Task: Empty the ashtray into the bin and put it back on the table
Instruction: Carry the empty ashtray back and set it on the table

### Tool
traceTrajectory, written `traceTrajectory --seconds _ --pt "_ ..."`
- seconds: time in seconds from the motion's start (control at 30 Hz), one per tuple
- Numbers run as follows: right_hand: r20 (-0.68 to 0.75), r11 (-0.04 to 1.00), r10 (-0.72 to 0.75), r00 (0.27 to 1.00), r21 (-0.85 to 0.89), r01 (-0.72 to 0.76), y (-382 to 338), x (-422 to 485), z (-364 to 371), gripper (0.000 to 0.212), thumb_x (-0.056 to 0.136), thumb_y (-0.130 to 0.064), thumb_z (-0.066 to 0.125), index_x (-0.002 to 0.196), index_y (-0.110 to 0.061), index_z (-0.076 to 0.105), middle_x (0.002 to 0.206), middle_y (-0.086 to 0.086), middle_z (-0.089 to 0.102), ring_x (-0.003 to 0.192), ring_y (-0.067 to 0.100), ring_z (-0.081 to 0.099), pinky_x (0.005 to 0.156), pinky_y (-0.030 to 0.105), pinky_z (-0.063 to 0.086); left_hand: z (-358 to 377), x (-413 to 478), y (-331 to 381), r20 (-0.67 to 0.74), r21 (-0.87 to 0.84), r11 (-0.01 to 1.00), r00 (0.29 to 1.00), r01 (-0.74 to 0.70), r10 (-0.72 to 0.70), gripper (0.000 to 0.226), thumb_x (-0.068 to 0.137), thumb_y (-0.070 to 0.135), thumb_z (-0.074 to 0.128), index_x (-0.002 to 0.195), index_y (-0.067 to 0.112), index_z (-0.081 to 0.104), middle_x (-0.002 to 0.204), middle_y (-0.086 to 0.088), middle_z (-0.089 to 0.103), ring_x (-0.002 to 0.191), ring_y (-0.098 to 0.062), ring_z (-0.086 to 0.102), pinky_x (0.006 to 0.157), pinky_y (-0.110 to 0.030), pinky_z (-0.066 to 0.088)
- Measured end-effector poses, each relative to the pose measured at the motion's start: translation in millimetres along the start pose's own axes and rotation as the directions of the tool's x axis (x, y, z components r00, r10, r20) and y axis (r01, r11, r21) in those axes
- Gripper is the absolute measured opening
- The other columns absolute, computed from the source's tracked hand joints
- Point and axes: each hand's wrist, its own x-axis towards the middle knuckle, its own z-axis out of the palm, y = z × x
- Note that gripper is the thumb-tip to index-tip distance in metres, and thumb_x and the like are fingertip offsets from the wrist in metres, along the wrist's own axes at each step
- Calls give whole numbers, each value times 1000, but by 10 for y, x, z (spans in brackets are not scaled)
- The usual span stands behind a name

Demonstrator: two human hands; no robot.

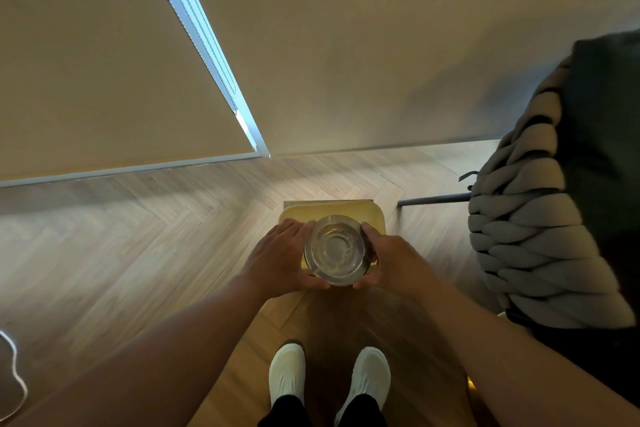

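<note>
A round clear glass ashtray [336, 250] is held level between both hands, with a thin ring of ash specks on its inner floor. My left hand [280, 256] grips its left rim and my right hand [391, 260] grips its right rim. Directly under the ashtray stands a pale yellow bin [370, 215] on the wooden floor; only its far and right rim show past the hands. The table is not in view.
A chair with a chunky grey knitted throw [526, 225] and a dark leg [436, 199] stands at the right. My white shoes [329, 381] are just behind the bin. A white cable [14, 367] lies at the lower left. Roller blinds and a wall close the far side.
</note>
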Motion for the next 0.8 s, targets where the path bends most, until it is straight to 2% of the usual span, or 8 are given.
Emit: traceTrajectory --seconds 0.13,0.27,0.4,0.5,0.63,0.8 --pt "15 1000 3 1000 -11 -3 -360 -413 -323 114 67 -45 87 154 -18 20 135 3 63 118 21 64 102 35 50 -484 -231 306 15 6 1000 1000 -1 1 113 55 83 67 142 16 39 133 -1 55 120 -17 50 98 -34 47" --pt "6 1000 9 1000 7 -9 -714 -821 -652 107 68 -45 86 152 -19 25 137 3 61 119 22 63 103 39 51 -958 -425 613 -1 -10 1000 1000 -16 16 108 53 80 71 139 20 43 128 1 58 114 -15 52 94 -30 47" --pt "-38 999 -36 999 8 37 -1019 -1228 -1003 100 66 -44 87 146 -20 33 126 4 67 105 18 66 93 36 56 -1394 -621 962 -38 -102 995 999 -6 2 104 49 79 75 135 33 40 128 5 58 114 -14 51 94 -30 44" --pt "-72 997 -76 994 8 77 -1201 -1491 -1203 94 64 -41 89 140 -24 37 117 1 69 95 11 63 88 31 57 -1643 -778 1196 -40 -150 989 999 17 -23 105 47 81 73 135 35 41 130 6 58 112 -11 50 93 -27 38" --pt "-74 994 -110 991 -19 109 -1400 -1838 -1384 95 62 -40 90 140 -21 39 115 2 70 92 12 62 86 31 56 -1893 -1032 1481 -46 -186 982 998 28 -37 96 48 79 74 129 38 44 126 9 59 104 -1 43 91 -26 40" --pt "-88 989 -140 986 -65 135 -1545 -2275 -1405 90 62 -39 91 135 -18 42 110 4 69 92 16 64 86 36 57 -2011 -1361 1764 -53 -165 986 998 14 -23 96 47 75 78 130 39 44 126 9 60 109 -8 50 91 -31 45"
